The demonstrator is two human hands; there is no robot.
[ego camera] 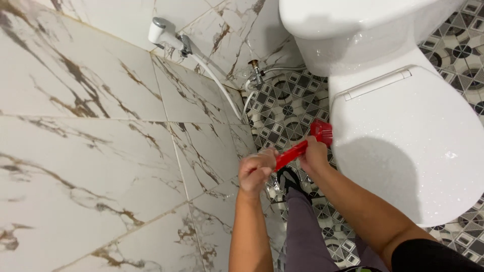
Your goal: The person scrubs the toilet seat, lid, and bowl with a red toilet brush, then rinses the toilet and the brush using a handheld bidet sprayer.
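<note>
You hold a red brush [302,146] with 2 hands. Your left hand [256,171] is wrapped tight around the low end of the handle. Your right hand [313,155] is closed on the handle higher up, close under the brush head. The head points up toward 1 o'clock and sits right at the side of the white toilet [403,151]. I cannot tell if the bristles touch the toilet wall or stop just beside it.

Using 2 hands looks like a way to push hard and keep the brush steady.

The toilet lid is shut and has small water drops on it. The tank is up at 12 o'clock. The marble wall [101,151] fills the whole side from 7 o'clock to 11 o'clock. A white spray nozzle [159,30] hangs on it at 11 o'clock, and its hose [222,88] runs down to a small tap [256,70] near the corner.

The room is tight here. Your hands work in the narrow gap between the wall and the toilet, over the patterned floor [287,106]. Your foot in a black sandal [290,179] stands right under your hands at 6 o'clock. There is some open floor toward the corner at 12 o'clock, near the hose and tap.
</note>
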